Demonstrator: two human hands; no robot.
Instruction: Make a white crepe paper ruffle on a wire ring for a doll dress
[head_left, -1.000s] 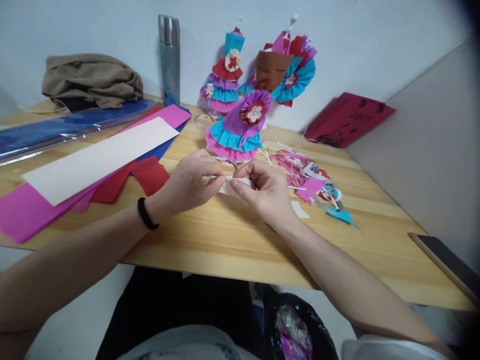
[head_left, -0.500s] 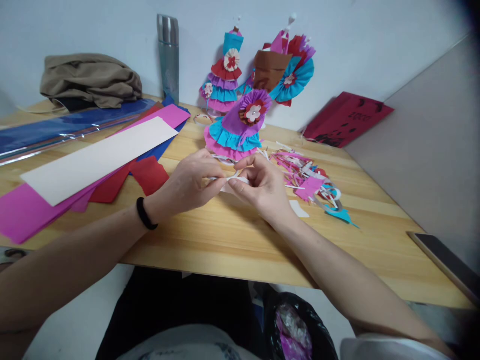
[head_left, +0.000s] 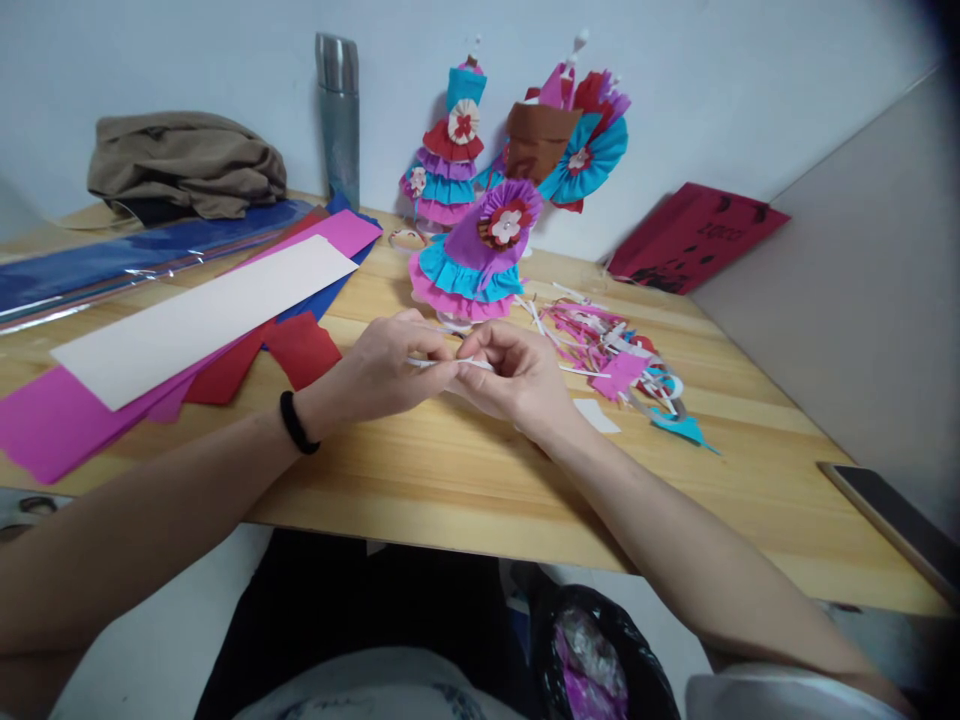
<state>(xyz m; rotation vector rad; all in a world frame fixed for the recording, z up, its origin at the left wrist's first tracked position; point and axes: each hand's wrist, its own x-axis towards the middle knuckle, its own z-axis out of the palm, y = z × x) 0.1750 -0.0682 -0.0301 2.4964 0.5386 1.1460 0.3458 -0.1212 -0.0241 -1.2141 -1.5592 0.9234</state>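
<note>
Where the hands met: above the front middle of the worktop (head_left: 420, 470), a small white strip (head_left: 475, 364) was held, mostly hidden behind the fingers.
Left hand (head_left: 386, 368): thumb and fingers pinched the strip; a black band (head_left: 298, 423) circled the wrist.
Right hand (head_left: 517, 378): thumb and fingers pinched the same strip, close beside the left fingertips.
Directly behind: a purple, blue and pink paper dress (head_left: 480, 262) stood just beyond the hands, blocking the way to the back.
Left side: a white sheet (head_left: 206, 320) lay across magenta paper (head_left: 45, 425); a red piece (head_left: 304, 348) reached the left forearm's edge.
Right side: a heap of scraps (head_left: 600, 340) and a small white piece (head_left: 597, 415) lay near the right hand; a phone (head_left: 892, 525) rested at the far right edge.
Back: a flask (head_left: 339, 135), a brown cloth (head_left: 184, 165), a tiered dress (head_left: 454, 150) and a red bag (head_left: 697, 238) stood or lay by the wall.
Below: a black bin bag (head_left: 649, 655) held crumpled wrapping.
</note>
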